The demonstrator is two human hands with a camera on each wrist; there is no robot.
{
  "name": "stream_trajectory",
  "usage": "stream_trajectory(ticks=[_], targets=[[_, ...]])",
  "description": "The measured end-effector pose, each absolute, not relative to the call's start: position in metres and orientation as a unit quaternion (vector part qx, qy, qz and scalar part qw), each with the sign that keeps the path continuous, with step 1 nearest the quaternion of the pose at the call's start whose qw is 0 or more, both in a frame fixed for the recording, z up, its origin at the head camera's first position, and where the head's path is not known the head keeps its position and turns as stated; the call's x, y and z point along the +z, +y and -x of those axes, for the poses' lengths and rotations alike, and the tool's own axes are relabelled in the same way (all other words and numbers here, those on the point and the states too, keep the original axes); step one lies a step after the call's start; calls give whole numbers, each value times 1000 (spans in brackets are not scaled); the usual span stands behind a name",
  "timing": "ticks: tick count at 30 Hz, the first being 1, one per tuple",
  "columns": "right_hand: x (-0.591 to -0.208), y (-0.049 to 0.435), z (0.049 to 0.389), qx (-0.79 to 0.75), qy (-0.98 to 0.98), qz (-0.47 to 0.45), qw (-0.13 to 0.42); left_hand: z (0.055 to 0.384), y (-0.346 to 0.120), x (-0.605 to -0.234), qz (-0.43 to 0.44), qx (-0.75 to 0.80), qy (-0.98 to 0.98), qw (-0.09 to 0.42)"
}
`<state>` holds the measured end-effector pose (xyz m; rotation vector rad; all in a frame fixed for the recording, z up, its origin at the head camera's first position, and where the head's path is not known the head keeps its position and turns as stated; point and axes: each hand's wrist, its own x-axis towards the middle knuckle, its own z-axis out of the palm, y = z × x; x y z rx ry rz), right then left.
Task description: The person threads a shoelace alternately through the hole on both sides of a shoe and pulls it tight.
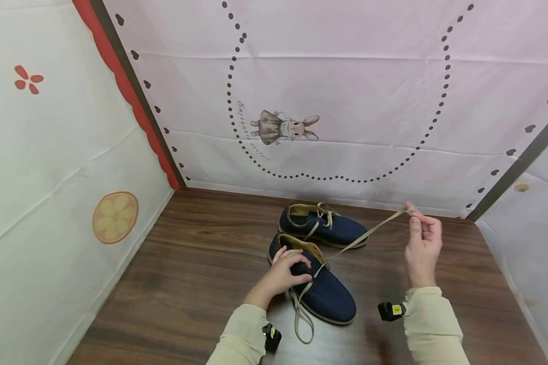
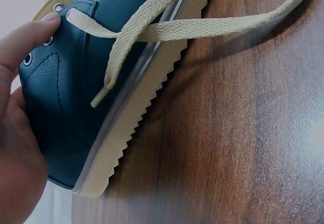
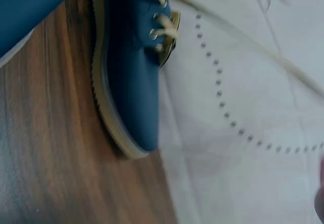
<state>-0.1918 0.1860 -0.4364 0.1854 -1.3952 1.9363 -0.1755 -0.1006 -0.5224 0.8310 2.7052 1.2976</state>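
Note:
A navy shoe with a pale sole lies nearest to me, its toe pointing down and right in the head view. My left hand holds it by the side near the heel, thumb beside the metal eyelets in the left wrist view. From its lowest eyelets a beige shoelace runs taut up and right. My right hand pinches that lace near its end, above the floor. The lace's other end hangs loose over the shoe's side and loops onto the floor.
A matching navy shoe, laced, stands just behind, close to the wall. White printed cloth covers the back wall and both sides. Dark wood-grain floor lies underneath. Small black devices sit at both wrists.

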Motion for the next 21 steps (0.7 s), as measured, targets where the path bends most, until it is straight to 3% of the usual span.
stream_trajectory(ticks=[4,8,11,14,21], targets=[[-421,172,180,764,-574,-173,241,174,-104,-521,-268,445,854,9],[-404,150,162,795,-513,-323,22,170,-110,-520,-247,516,819,-47],[-402,126,148,781,-513,-340,-110,167,-113,-519,-236,531,807,-105],[-413,101,142,766,-561,-271,-158,167,-113,-518,-246,495,822,-135],[-462,73,139,702,-673,-108,-206,160,-110,-518,-226,391,879,-151]])
